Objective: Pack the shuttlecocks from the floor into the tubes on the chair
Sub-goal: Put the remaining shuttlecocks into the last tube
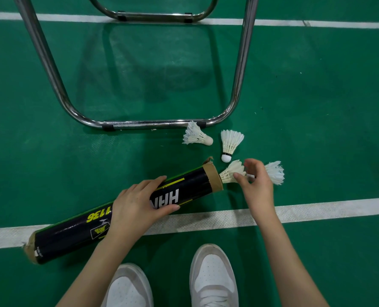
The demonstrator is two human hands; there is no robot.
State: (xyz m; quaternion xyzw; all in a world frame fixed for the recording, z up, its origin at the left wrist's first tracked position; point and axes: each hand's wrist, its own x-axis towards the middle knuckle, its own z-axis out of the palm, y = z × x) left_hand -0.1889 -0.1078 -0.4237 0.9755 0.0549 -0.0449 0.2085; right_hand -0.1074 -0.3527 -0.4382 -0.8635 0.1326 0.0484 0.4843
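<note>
Now | left hand [137, 204] grip clamped on tube [122, 209], long axis toward right hand [253, 182] | right grip pinching shuttlecock [231, 171] at the mouth, feathers outward | two loose shuttlecocks [229, 144] just beyond on floor [317, 107].

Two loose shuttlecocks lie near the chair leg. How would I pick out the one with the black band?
Find the chrome chair frame on the green floor. By its right corner lie two loose shuttlecocks; take the banded shuttlecock, the right one. A black band rings its white cork, which points toward the viewer, while the plain shuttlecock has a tan cork pointing right.
</note>
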